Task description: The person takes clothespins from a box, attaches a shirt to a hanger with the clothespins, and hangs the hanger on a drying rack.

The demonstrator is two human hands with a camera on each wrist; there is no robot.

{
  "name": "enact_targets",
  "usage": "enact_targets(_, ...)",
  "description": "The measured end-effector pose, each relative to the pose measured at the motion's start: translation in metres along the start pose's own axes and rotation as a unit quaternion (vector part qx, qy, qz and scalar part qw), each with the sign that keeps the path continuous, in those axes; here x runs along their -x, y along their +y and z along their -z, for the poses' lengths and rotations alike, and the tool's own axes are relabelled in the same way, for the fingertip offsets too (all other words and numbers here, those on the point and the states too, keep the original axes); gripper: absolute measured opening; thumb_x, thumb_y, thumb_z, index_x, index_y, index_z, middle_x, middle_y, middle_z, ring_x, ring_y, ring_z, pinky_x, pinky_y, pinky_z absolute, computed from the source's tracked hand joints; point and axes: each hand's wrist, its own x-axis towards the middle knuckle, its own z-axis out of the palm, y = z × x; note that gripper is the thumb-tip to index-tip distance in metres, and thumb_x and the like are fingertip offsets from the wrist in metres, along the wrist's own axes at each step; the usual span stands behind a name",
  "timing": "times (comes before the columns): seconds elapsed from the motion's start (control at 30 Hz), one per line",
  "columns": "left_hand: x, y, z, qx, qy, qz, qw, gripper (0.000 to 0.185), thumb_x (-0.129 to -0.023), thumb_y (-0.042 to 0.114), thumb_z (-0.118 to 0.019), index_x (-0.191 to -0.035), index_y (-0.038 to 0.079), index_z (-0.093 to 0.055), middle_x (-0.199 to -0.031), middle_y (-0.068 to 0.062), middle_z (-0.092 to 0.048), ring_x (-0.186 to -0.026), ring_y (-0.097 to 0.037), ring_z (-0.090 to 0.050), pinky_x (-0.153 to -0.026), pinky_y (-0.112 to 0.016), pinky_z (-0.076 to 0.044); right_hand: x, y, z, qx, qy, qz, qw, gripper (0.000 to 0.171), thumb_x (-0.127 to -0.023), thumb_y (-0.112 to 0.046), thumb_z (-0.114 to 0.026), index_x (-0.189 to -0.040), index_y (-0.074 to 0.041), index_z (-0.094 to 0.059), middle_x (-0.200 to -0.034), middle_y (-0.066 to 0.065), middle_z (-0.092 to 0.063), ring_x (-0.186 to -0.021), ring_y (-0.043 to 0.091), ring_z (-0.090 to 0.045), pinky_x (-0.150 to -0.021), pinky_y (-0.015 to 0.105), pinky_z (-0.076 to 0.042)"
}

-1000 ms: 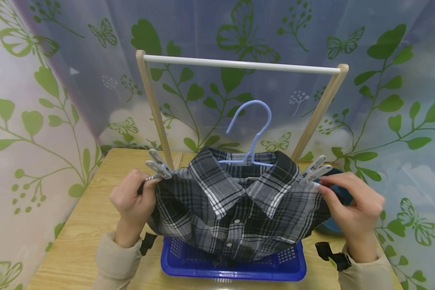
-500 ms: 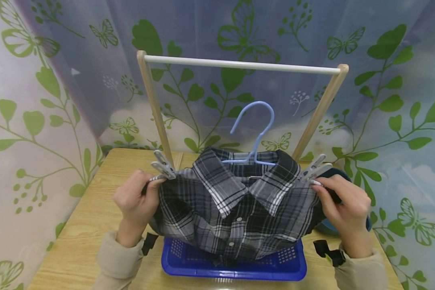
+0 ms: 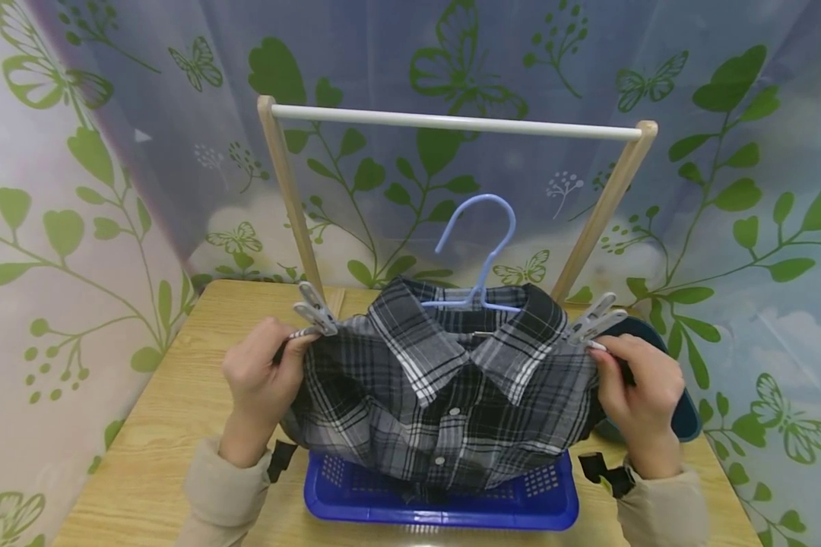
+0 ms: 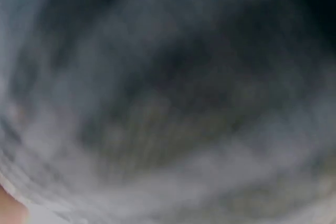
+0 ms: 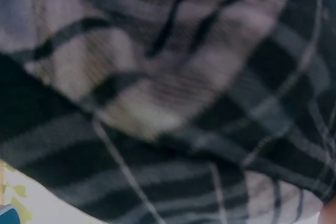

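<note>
**Plaid shirt held at both shoulders above the basket**

Head view: the left hand (image 3: 263, 380) pinches the left shoulder of a plaid shirt (image 3: 445, 395) beside a grey clothespin (image 3: 315, 310). The right hand (image 3: 636, 391) pinches the right shoulder by another clothespin (image 3: 594, 322). The shirt sits on a light blue hanger (image 3: 480, 251), above a blue basket (image 3: 438, 497) on the bench (image 3: 171, 425), in front of a rail (image 3: 451, 121).

Left wrist view: blurred grey cloth only.

Right wrist view: plaid fabric (image 5: 173, 103) fills the frame.

Beige sleeves (image 3: 222, 486), black wrist straps (image 3: 282, 458)
</note>
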Motion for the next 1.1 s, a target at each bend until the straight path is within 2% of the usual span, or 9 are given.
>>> enact_targets(0.17, 0.001, -0.004, 0.006, 0.014, -0.051, 0.000, 0.9986, 0.046, -0.100, 0.034, -0.061, -0.066, 0.003, -0.057, -0.059, -0.003, -0.046, -0.048, -0.009, -0.033, -0.042, -0.024, -0.028, 0.003, 0.000, -0.002, 0.003, 0.007, -0.002, 1.000, 0.047, -0.097, -0.032, -0.066, -0.069, 0.007, -0.062, -0.056, 0.016, -0.055, -0.046, 0.024, -0.045, -0.054, 0.030, -0.039)
enact_targets(0.37, -0.001, -0.008, 0.015, 0.045, -0.123, 0.006, 0.9914, 0.041, -0.102, 0.033, -0.058, -0.072, 0.004, -0.059, -0.066, -0.002, -0.052, -0.054, -0.010, -0.042, -0.049, -0.024, -0.036, 0.005, 0.000, -0.004, 0.004, 0.018, -0.004, 1.000, 0.048, -0.096, -0.032, -0.067, -0.068, 0.007, -0.062, -0.057, 0.017, -0.056, -0.046, 0.025, -0.046, -0.055, 0.030, -0.040)
enact_targets(0.53, -0.003, -0.011, 0.024, 0.092, -0.151, 0.032, 0.9838, 0.040, -0.103, 0.033, -0.054, -0.081, 0.001, -0.062, -0.075, -0.005, -0.060, -0.065, -0.014, -0.053, -0.062, -0.024, -0.043, 0.005, -0.001, -0.005, 0.005, 0.024, -0.007, 1.000, 0.049, -0.096, -0.032, -0.067, -0.067, 0.007, -0.061, -0.056, 0.017, -0.055, -0.046, 0.024, -0.044, -0.059, 0.024, -0.041)
enact_targets(0.63, -0.003, -0.013, 0.031, 0.127, -0.150, 0.064, 0.9783, 0.043, -0.104, 0.035, -0.052, -0.088, -0.003, -0.063, -0.082, -0.010, -0.062, -0.075, -0.014, -0.056, -0.072, -0.022, -0.044, 0.005, -0.001, -0.004, 0.005, 0.026, -0.012, 1.000, 0.050, -0.096, -0.032, -0.067, -0.067, 0.008, -0.061, -0.056, 0.018, -0.056, -0.047, 0.024, -0.044, -0.062, 0.020, -0.041)
enact_targets(0.73, -0.001, -0.016, 0.039, 0.156, -0.143, 0.111, 0.9711, 0.040, -0.105, 0.031, -0.052, -0.094, -0.006, -0.063, -0.087, -0.013, -0.062, -0.084, -0.012, -0.058, -0.080, -0.022, -0.044, 0.005, -0.001, -0.004, 0.005, 0.026, -0.021, 0.999, 0.050, -0.096, -0.032, -0.067, -0.067, 0.008, -0.061, -0.057, 0.019, -0.056, -0.048, 0.024, -0.045, -0.066, 0.017, -0.041)
enact_targets(0.93, 0.007, -0.024, 0.053, 0.203, -0.101, 0.223, 0.9480, 0.023, -0.104, 0.002, -0.045, -0.093, -0.014, -0.058, -0.088, -0.007, -0.063, -0.083, -0.012, -0.060, -0.078, -0.024, -0.046, 0.005, -0.002, -0.004, -0.002, 0.030, -0.032, 0.999, 0.050, -0.095, -0.032, -0.069, -0.067, 0.009, -0.061, -0.057, 0.020, -0.056, -0.050, 0.023, -0.046, -0.069, 0.015, -0.042)
enact_targets(1.1, 0.017, -0.036, 0.060, 0.206, -0.060, 0.299, 0.9297, 0.025, -0.105, 0.000, -0.042, -0.090, -0.017, -0.053, -0.082, -0.005, -0.063, -0.075, -0.013, -0.060, -0.074, -0.023, -0.048, 0.005, -0.003, -0.005, -0.002, 0.032, -0.035, 0.999, 0.051, -0.095, -0.033, -0.069, -0.067, 0.009, -0.061, -0.057, 0.020, -0.055, -0.049, 0.021, -0.046, -0.068, 0.015, -0.041)
